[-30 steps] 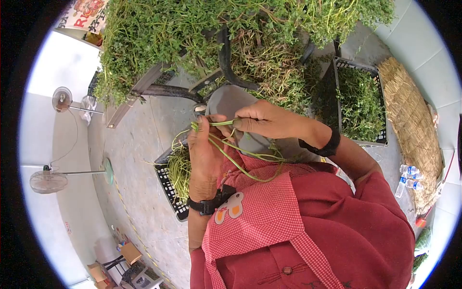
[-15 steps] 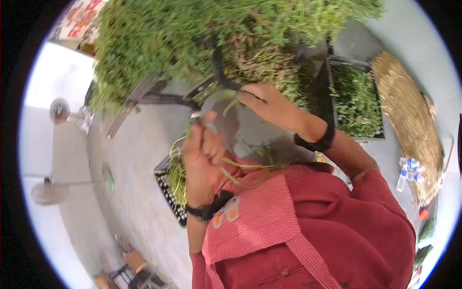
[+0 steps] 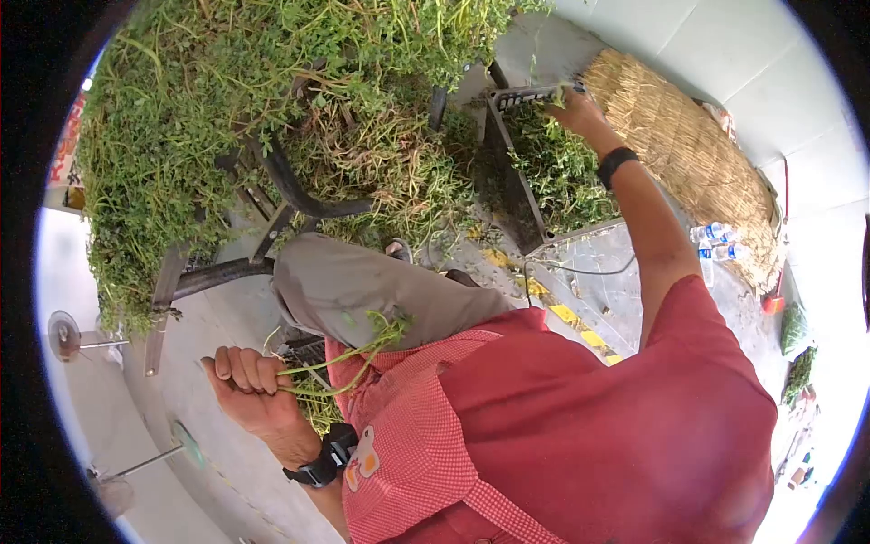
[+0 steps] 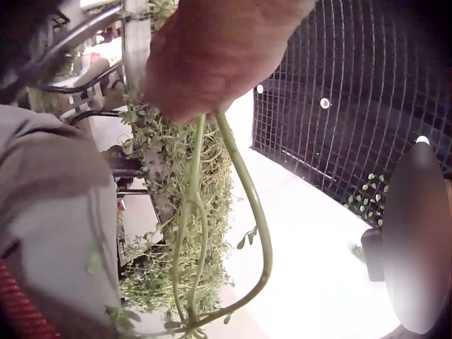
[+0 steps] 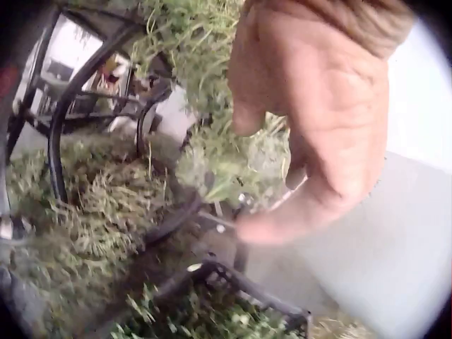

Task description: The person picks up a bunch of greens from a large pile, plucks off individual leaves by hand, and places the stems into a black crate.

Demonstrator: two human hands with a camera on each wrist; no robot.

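Long green plant stems (image 3: 340,370) with small leaves at one end are gripped in my left hand (image 3: 252,385), fingers curled round them, above the lap. In the left wrist view the stems (image 4: 248,191) hang from the fist and bend in a loop. My right hand (image 3: 582,115) is stretched out over the far end of a black crate (image 3: 517,172) of leafy greens. Its thumb and fingers stand apart in the right wrist view, with a small green sprig (image 5: 222,189) visible beyond them.
A big heap of leafy greens (image 3: 181,136) lies over a black-legged frame, with more wilted stems (image 3: 372,163) beneath. A straw mat roll (image 3: 680,145) and plastic bottles (image 3: 716,243) lie right of the crate. A standing fan (image 3: 65,335) is at the left.
My right hand has left the stems near the left hand and swung out over the crate. The left hand still holds its stems, and the head view has turned right.
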